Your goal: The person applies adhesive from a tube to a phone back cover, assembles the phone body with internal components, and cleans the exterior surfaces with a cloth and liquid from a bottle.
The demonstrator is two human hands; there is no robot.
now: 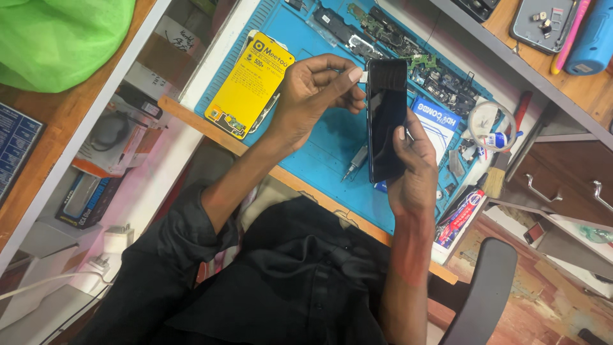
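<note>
The right hand (412,172) gripped a black phone (385,118) upright above the blue mat (319,160), fingers clamped round its lower edge. The left hand (316,96) pinched a small white piece (364,76) at the phone's top corner, fingers together. A yellow card (249,86) lay on the mat, a screwdriver (354,163) just below the phone.

left hand (313,96) pinching, right hand (412,169) gripping, forearms raised

- The phone (385,118) stands over the work mat (319,153), between both hands.
- A card (250,84) lies left; a screwdriver (355,161) lies beneath the phone.
- Circuit boards (408,54) sit behind.
</note>
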